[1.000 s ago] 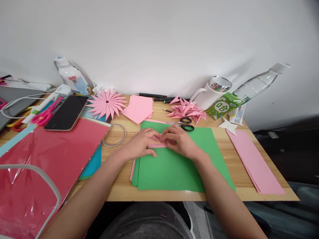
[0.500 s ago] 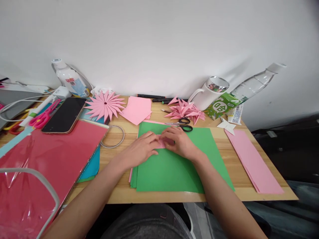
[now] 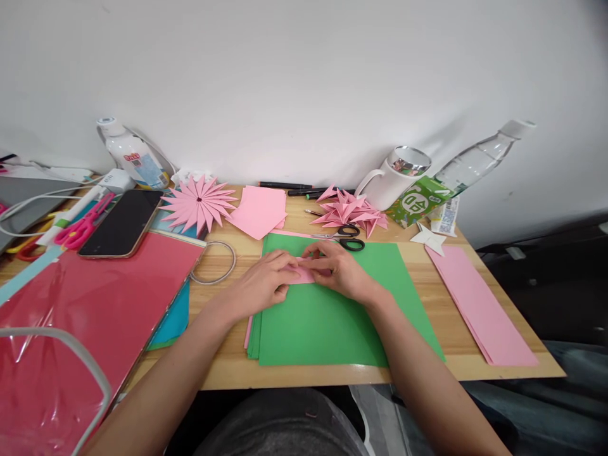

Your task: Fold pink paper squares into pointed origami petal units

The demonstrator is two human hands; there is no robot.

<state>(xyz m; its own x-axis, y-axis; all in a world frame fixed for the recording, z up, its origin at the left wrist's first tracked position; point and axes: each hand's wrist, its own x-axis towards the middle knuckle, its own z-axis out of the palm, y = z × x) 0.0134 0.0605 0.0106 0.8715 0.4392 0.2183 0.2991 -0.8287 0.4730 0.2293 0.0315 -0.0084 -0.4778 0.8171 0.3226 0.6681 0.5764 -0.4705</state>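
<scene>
A small folded pink paper piece (image 3: 301, 274) lies on the stack of green sheets (image 3: 327, 316) at the middle of the wooden desk. My left hand (image 3: 263, 283) pinches its left end, fingers curled over it. My right hand (image 3: 341, 270) presses and grips its right end, fingers bent down on the fold. Most of the pink piece is hidden under my fingers. Just behind my right hand lie black-handled scissors (image 3: 346, 238).
A pink paper starburst (image 3: 198, 204), pink squares (image 3: 259, 211) and folded pink points (image 3: 350, 211) lie at the back. A white mug (image 3: 393, 178), green carton (image 3: 418, 200) and bottle (image 3: 479, 163) stand back right. Pink strips (image 3: 479, 305) lie right. Red sheet pack (image 3: 80, 304) and phone (image 3: 121, 221) lie left.
My hands stay on the pink piece; the fingers have shifted slightly along its fold. The view has drifted a little.
</scene>
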